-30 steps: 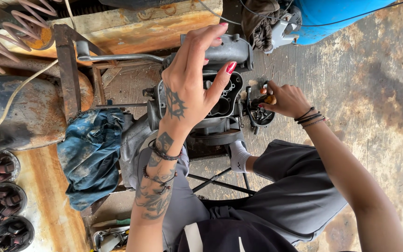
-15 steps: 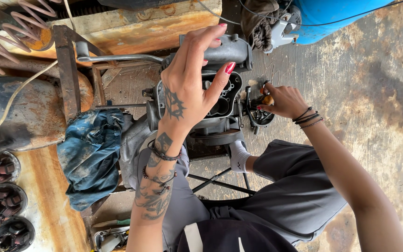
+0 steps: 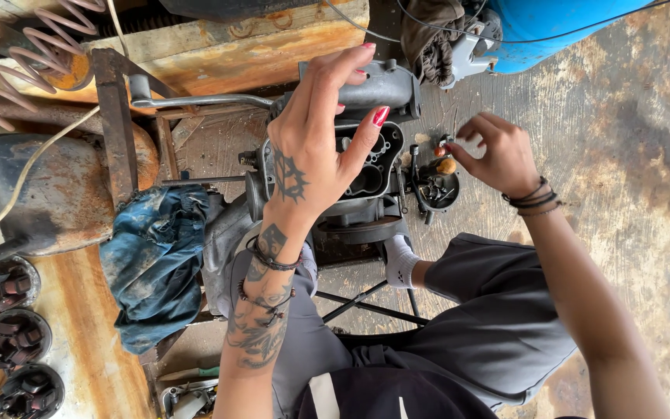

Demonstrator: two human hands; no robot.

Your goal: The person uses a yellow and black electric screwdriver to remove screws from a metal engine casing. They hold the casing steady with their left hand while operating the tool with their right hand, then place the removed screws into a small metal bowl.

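Left hand (image 3: 316, 143) lies spread over the top of a grey metal carburetor body (image 3: 366, 178), fingers fanned wide and resting on it, thumb tip at the near rim of the open dark bowl; palm covers the left part of the casting. Whether the hand grips the casting or only presses on it, cannot tell. The carburetor sits directly under this hand, on top of a larger engine block (image 3: 234, 233) between the person's knees.

Right hand (image 3: 498, 151) is apart from the carburetor, just right of it, fingers curled loosely and half open, tips hovering over a small round black part (image 3: 436, 190) that lies on the concrete floor (image 3: 630, 155). A small orange-brown piece (image 3: 447, 165) sits at the fingertips; contact with it cannot be told. Nothing is clearly pinched.

Left of the left wrist a crumpled blue rag (image 3: 157, 264) lies against the engine. Beyond the left fingers, a rusty wooden bench edge (image 3: 219, 54) with a metal lever (image 3: 195, 99) running toward the hand. Far left of the grip, three round black parts (image 3: 9, 334) sit in a row on a rusted surface. Above the right hand, a blue container (image 3: 560, 27).
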